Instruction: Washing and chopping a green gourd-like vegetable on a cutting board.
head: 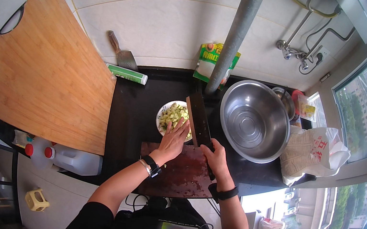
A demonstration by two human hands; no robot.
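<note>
My right hand (215,158) grips the dark handle of a cleaver (200,121). Its broad blade is tilted beside the right rim of a white bowl (158,119). Chopped pale-green vegetable pieces (173,113) fill that bowl. Over its near side lies my left hand (173,141), fingers spread, fingertips on or just above the pieces and holding nothing. Below both hands is a wet, dark red-brown cutting board (188,173), with a few small scraps near my left wrist.
Right of the cleaver stands a large steel basin (249,125), then a white plastic bag (311,154). A vertical metal pipe (237,32) rises behind the bowl. Leftward are a big wooden board (51,78), a green-and-white box (126,74), a wide-bladed scraper (125,57) and plastic jugs (75,161).
</note>
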